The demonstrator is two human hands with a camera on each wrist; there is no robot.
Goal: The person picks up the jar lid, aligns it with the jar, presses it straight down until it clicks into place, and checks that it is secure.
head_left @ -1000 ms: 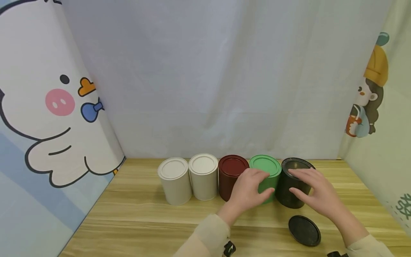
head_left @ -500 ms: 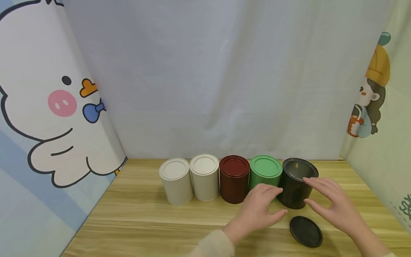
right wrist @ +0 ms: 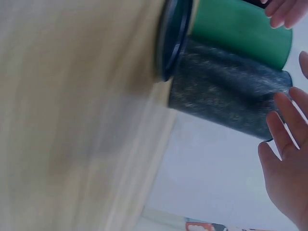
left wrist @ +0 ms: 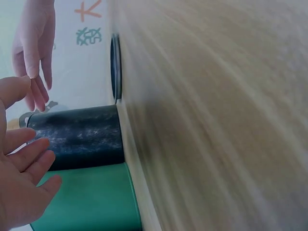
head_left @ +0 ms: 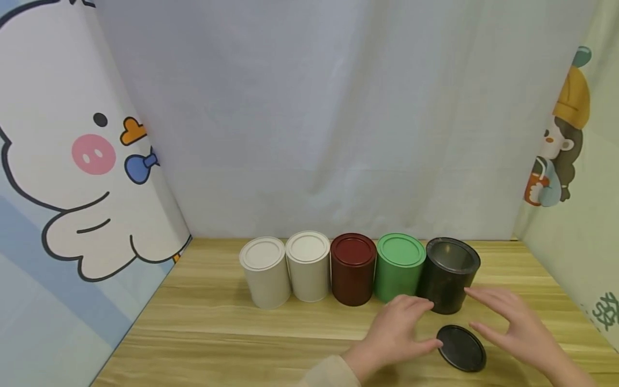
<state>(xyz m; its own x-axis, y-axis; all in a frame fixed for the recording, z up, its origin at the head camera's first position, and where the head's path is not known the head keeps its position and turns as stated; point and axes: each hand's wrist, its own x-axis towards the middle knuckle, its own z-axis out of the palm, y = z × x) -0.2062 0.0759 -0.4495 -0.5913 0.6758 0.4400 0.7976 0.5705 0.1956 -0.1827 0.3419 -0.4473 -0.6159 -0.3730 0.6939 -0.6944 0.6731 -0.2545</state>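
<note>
Five cylindrical tins stand in a row on the wooden table (head_left: pixel 217 333): two white tins (head_left: pixel 265 273) at the left, then a dark red tin (head_left: pixel 353 270), a green tin (head_left: pixel 399 267) and, at the right end, an open black tin (head_left: pixel 448 277). The round black lid (head_left: pixel 461 348) lies flat just in front of the open black tin. The left hand (head_left: pixel 396 333), fingers relaxed and spread, holds nothing, its fingertips at the lid's left edge; the right hand (head_left: pixel 519 328), likewise spread and empty, hovers just right of the lid.
</note>
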